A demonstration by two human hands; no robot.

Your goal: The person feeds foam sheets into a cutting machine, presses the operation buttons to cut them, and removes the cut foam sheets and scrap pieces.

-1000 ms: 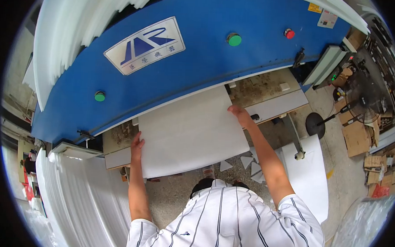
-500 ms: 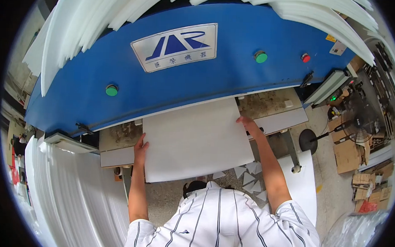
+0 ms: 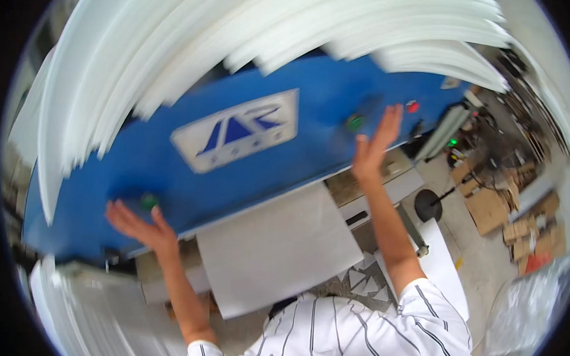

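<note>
My left hand (image 3: 142, 228) is raised in front of the blue machine panel (image 3: 235, 176), fingers spread, close to a green button (image 3: 149, 201). Near another green button (image 3: 355, 123) is my right hand (image 3: 376, 143), its thumb apart from the fingers and nothing held. Whether either hand touches a button cannot be made out. A white sheet (image 3: 279, 247) lies below the panel, its far edge under the machine and its near edge over the front of the machine's table (image 3: 401, 185).
Stacked white foam sheets (image 3: 177, 42) overhang the panel's top. More white sheets (image 3: 98, 309) stand at the lower left. A red button (image 3: 412, 107) is on the panel's right. A fan (image 3: 428, 205), cardboard (image 3: 488, 212) and floor scraps (image 3: 364, 284) lie to the right.
Both hands have let go of the white sheet's side edges and moved up to the panel, near the green buttons. The sheet stays under the machine. The camera view has shifted upward.
</note>
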